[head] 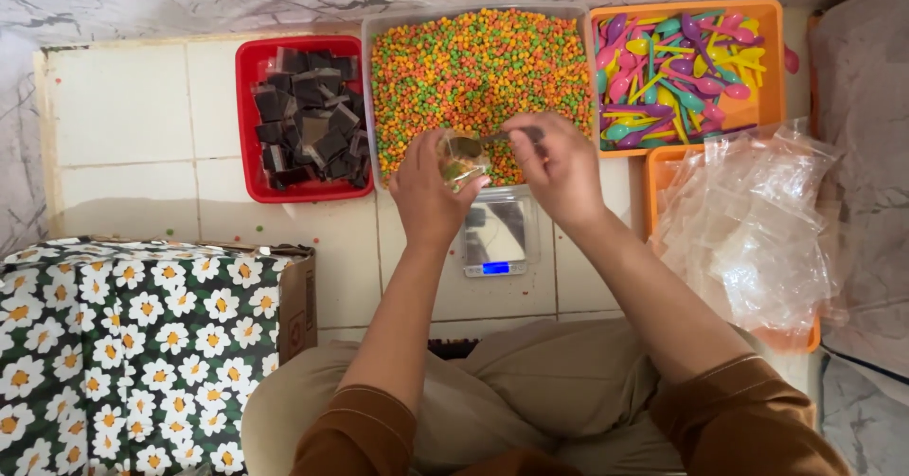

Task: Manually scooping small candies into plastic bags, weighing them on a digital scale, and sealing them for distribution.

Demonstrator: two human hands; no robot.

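Boxes first: one daisy-print carton (133,353) sits left of the fingers, one grey tub of coloured beads (473,69) just beyond them, one red tray (248,116), two orange trays (772,59). Left hand (426,192) fingers grip one small clear bag (461,159); right hand (559,168) fingers pinch its opening.

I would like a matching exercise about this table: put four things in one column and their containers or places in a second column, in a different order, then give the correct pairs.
Things:
1. dark square pieces
2. small orange, green and yellow pellets
3. coloured plastic spoons
4. clear plastic bags

Places:
A. orange tray at the top right
B. red tray
C. orange tray at the right edge, nearer the person
D. grey bin in the middle

Pairs: 1-B, 2-D, 3-A, 4-C
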